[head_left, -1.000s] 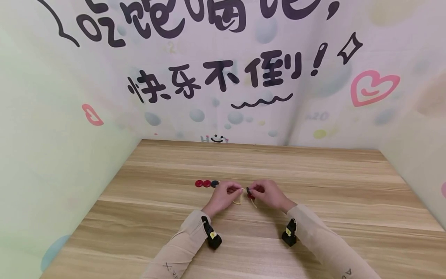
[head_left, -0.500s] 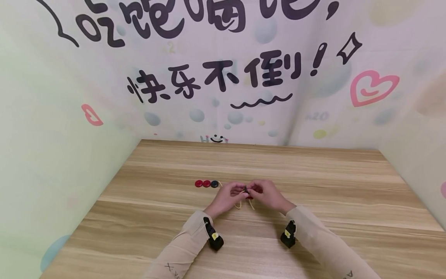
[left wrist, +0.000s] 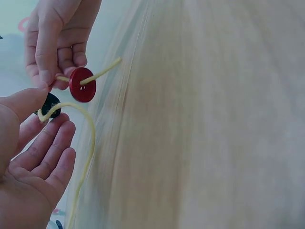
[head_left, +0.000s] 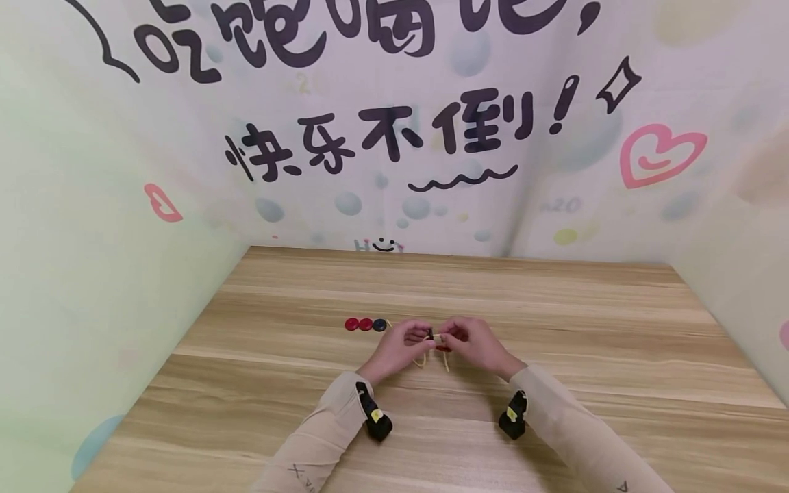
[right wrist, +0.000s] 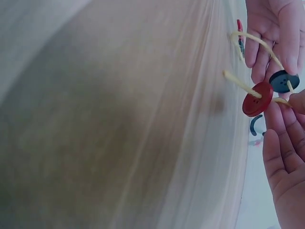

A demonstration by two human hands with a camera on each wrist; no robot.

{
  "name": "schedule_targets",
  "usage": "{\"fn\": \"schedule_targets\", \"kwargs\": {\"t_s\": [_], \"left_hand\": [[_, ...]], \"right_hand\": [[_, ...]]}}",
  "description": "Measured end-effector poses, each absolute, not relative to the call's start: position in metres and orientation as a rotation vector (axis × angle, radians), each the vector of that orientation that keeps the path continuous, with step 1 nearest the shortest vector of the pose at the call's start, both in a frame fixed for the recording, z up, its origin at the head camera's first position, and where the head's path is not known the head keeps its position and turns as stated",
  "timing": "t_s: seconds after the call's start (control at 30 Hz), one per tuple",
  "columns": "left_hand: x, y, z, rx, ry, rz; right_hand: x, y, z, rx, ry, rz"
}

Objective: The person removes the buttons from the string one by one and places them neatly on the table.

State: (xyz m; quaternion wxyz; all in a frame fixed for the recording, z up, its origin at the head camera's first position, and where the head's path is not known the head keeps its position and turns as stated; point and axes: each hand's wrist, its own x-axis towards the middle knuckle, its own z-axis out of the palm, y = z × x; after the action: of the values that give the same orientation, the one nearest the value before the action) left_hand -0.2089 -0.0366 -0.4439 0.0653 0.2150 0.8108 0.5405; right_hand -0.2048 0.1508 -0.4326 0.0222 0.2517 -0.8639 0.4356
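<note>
My left hand (head_left: 394,349) pinches a dark button (right wrist: 278,85) between thumb and finger. A yellow cord (left wrist: 93,138) passes through that button, and its long part loops down below the left hand. My right hand (head_left: 476,344) is close by on the right. Its thumb and finger pinch the cord where it comes out of the dark button. A red button (left wrist: 86,93) hangs tilted on the same cord beside the right fingertips, with the cord's short end sticking out past it. The two buttons are a small gap apart.
On the wooden table (head_left: 555,308), left of my hands, two red buttons (head_left: 359,324) and a dark button (head_left: 379,325) lie in a row. A bit of yellow cord shows by the dark one. A printed cloth wall (head_left: 345,219) stands behind the table.
The dark button was at my right fingertips a second ago; the hands met, and now my left fingers hold it. The right hand has drawn back slightly with the cord.
</note>
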Motion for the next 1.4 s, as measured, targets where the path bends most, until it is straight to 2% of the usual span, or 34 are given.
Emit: {"fn": "schedule_targets", "kwargs": {"t_s": [0.17, 0.47, 0.77, 1.17, 1.4], "left_hand": [[-0.208, -0.040, -0.441, 0.635, 2.448, 1.622], [-0.194, -0.052, -0.411, 0.633, 2.471, 1.633], [-0.215, -0.069, -0.440, 0.627, 2.532, 1.589], [-0.217, -0.087, -0.437, 0.561, 2.577, 1.567], [-0.200, -0.094, -0.409, 0.571, 2.549, 1.614]], "right_hand": [[-0.205, 0.156, -0.436, 0.754, -2.688, 1.340], [-0.202, 0.168, -0.434, 0.649, -2.723, 1.353], [-0.201, 0.180, -0.436, 0.596, -2.717, 1.371], [-0.200, 0.193, -0.438, 0.558, -2.726, 1.305], [-0.199, 0.200, -0.438, 0.539, -2.722, 1.289]]}}
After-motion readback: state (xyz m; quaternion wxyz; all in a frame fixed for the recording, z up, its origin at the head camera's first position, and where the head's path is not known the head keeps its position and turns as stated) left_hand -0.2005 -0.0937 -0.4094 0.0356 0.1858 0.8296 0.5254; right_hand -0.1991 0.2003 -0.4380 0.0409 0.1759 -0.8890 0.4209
